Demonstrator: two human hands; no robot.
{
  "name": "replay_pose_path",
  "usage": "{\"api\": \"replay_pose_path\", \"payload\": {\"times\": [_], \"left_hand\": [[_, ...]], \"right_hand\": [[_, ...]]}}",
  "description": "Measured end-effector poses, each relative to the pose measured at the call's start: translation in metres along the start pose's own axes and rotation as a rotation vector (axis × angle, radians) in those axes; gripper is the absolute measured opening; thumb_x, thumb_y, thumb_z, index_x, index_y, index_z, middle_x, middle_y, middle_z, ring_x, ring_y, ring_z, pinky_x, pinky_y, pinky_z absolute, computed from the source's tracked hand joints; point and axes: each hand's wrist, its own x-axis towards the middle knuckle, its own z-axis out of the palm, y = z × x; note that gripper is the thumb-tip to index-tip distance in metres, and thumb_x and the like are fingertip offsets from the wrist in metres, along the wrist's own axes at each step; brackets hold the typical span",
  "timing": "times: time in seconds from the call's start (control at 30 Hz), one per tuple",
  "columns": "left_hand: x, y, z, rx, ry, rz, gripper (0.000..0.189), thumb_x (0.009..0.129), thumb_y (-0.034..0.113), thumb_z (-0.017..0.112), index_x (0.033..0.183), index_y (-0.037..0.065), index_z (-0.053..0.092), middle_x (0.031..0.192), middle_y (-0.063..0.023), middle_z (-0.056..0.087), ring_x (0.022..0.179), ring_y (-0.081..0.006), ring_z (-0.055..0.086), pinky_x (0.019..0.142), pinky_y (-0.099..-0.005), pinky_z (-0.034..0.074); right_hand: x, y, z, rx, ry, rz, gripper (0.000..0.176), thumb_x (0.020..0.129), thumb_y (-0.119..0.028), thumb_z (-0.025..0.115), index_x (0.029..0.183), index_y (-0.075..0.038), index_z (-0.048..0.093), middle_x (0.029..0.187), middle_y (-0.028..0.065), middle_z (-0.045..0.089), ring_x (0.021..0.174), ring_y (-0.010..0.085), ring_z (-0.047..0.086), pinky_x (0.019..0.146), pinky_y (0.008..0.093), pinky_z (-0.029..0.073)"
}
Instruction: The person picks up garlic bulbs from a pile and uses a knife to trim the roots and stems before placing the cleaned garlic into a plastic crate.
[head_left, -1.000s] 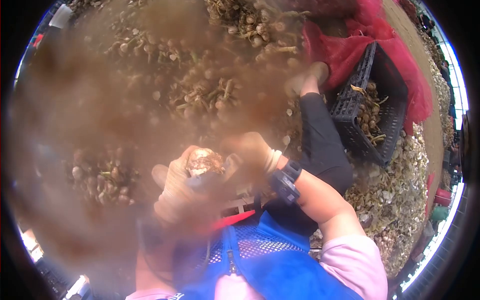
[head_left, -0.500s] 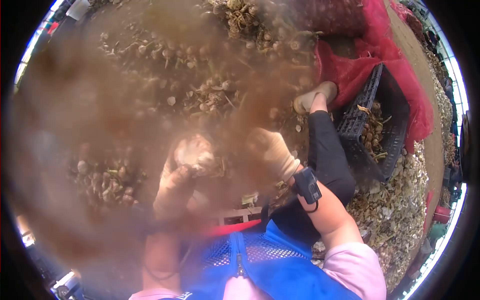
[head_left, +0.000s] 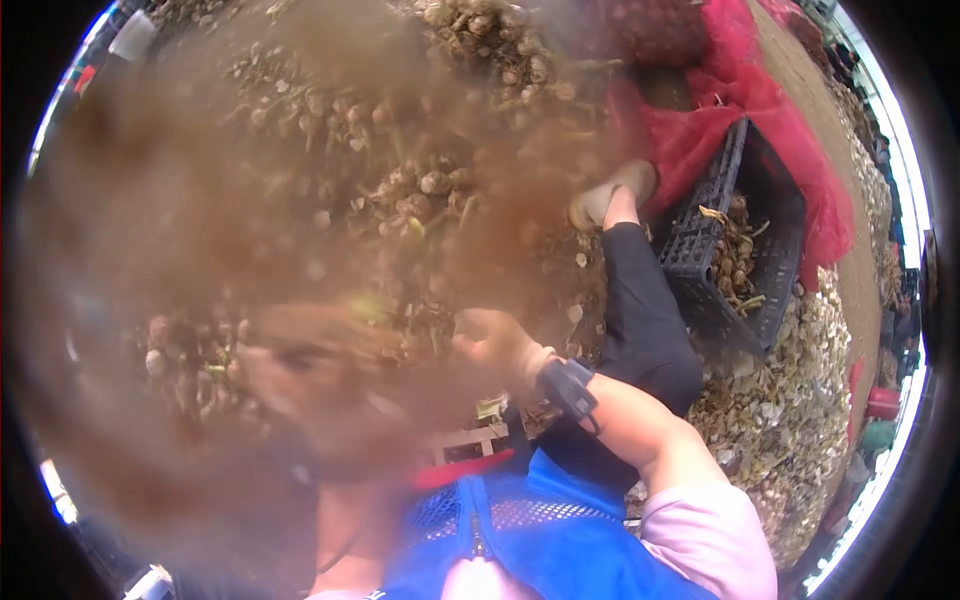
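Brown smears on the lens blur much of the view. My left hand (head_left: pixel 310 370), pale and smeared, is at the lower left over the garlic; its fingers and anything in them cannot be made out. My right hand (head_left: pixel 498 345), in a pale glove with a dark device strapped at the wrist, is right of it, its fingers curled; what they hold, if anything, is hidden. Garlic bulbs with dry stalks (head_left: pixel 425 190) lie in heaps beyond both hands.
A black crate (head_left: pixel 693 240) with garlic stands tilted at the right, beside red mesh (head_left: pixel 825 200). My outstretched leg (head_left: pixel 645 300) lies left of the crate. Loose pale peelings (head_left: pixel 790 400) cover the ground at the lower right. A slatted crate edge (head_left: pixel 470 440) is near my lap.
The pale bulb-like thing seen in my left hand no longer shows clearly; that hand has moved left and down. My right hand has moved left and a little down.
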Motion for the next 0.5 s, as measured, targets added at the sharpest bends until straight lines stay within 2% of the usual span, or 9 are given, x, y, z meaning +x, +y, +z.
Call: {"api": "replay_pose_path", "payload": {"times": [0.1,0.13,0.17,0.23,0.3,0.37,0.43,0.47,0.5], "left_hand": [[0.077,0.012,-0.085,-0.794,-0.052,-0.193,0.037,0.094,0.037,0.056,0.115,0.007,0.055,0.106,-0.0104,0.060,0.098,-0.0202,0.060,0.090,-0.0421,0.051],[0.105,0.014,-0.112,-1.003,-0.050,-0.249,0.040,0.093,0.034,0.059,0.120,0.005,0.054,0.115,-0.0133,0.060,0.107,-0.0231,0.060,0.097,-0.0465,0.049],[0.100,0.013,-0.073,-0.838,0.084,-0.198,0.041,0.097,0.027,0.054,0.130,0.003,0.048,0.128,-0.0123,0.054,0.114,-0.0232,0.055,0.099,-0.0413,0.048],[0.127,-0.052,-0.072,0.329,-0.053,0.077,0.039,0.092,0.023,0.061,0.126,0.005,0.053,0.128,-0.0105,0.055,0.117,-0.0250,0.054,0.101,-0.0413,0.045],[0.125,-0.122,-0.047,0.379,-0.237,-0.340,0.038,0.083,0.020,0.071,0.119,0.010,0.064,0.119,-0.0109,0.063,0.115,-0.0250,0.056,0.097,-0.0427,0.046],[0.128,-0.238,-0.063,1.015,-0.600,-0.190,0.040,0.083,0.017,0.069,0.122,0.009,0.064,0.133,-0.0116,0.056,0.121,-0.0253,0.054,0.105,-0.0423,0.041],[0.106,-0.261,-0.032,1.416,-0.738,-0.160,0.043,0.083,0.019,0.070,0.124,0.009,0.063,0.140,-0.0142,0.051,0.123,-0.0289,0.053,0.106,-0.0428,0.040],[0.099,-0.247,-0.013,1.711,-0.860,0.039,0.045,0.083,0.020,0.069,0.126,0.009,0.062,0.142,-0.0160,0.047,0.123,-0.0312,0.054,0.105,-0.0434,0.042],[0.100,-0.254,-0.016,1.709,-0.852,0.165,0.036,0.086,0.020,0.064,0.119,0.007,0.064,0.132,-0.0179,0.055,0.111,-0.0342,0.060,0.095,-0.0419,0.049]], "right_hand": [[-0.001,-0.025,-0.019,0.314,0.138,0.041,0.010,0.084,-0.012,0.067,0.089,-0.004,0.063,0.077,0.0015,0.063,0.073,0.0108,0.056,0.068,0.0285,0.049],[0.001,-0.029,-0.028,0.244,0.170,0.013,0.008,0.086,-0.011,0.066,0.087,-0.005,0.062,0.073,-0.0008,0.059,0.066,0.0083,0.053,0.061,0.0269,0.046],[0.002,-0.031,-0.033,0.336,0.176,0.041,0.007,0.087,-0.011,0.066,0.086,-0.005,0.061,0.072,-0.0020,0.057,0.063,0.0071,0.051,0.058,0.0258,0.044],[0.007,-0.044,-0.041,0.475,0.173,0.088,0.008,0.089,-0.011,0.065,0.085,-0.007,0.060,0.070,-0.0048,0.054,0.057,0.0039,0.046,0.052,0.0227,0.039],[0.011,-0.048,-0.042,0.497,0.142,0.092,0.007,0.088,-0.010,0.065,0.085,-0.007,0.060,0.070,-0.0051,0.054,0.058,0.0038,0.046,0.052,0.0226,0.039],[0.013,-0.053,-0.044,0.479,0.121,0.088,0.007,0.088,-0.010,0.066,0.086,-0.006,0.060,0.069,-0.0062,0.053,0.059,0.0032,0.044,0.053,0.0224,0.039],[0.016,-0.045,-0.043,0.320,0.142,0.012,0.007,0.088,-0.009,0.065,0.088,-0.005,0.060,0.069,-0.0073,0.052,0.059,0.0030,0.041,0.054,0.0219,0.038],[0.018,-0.044,-0.045,0.237,0.152,-0.030,0.007,0.089,-0.009,0.065,0.088,-0.004,0.060,0.069,-0.0078,0.052,0.059,0.0029,0.039,0.054,0.0216,0.038],[0.016,-0.048,-0.051,0.078,0.151,0.009,0.009,0.083,-0.008,0.064,0.091,-0.006,0.062,0.082,0.0074,0.064,0.071,0.0223,0.061,0.069,0.0326,0.050]]}}
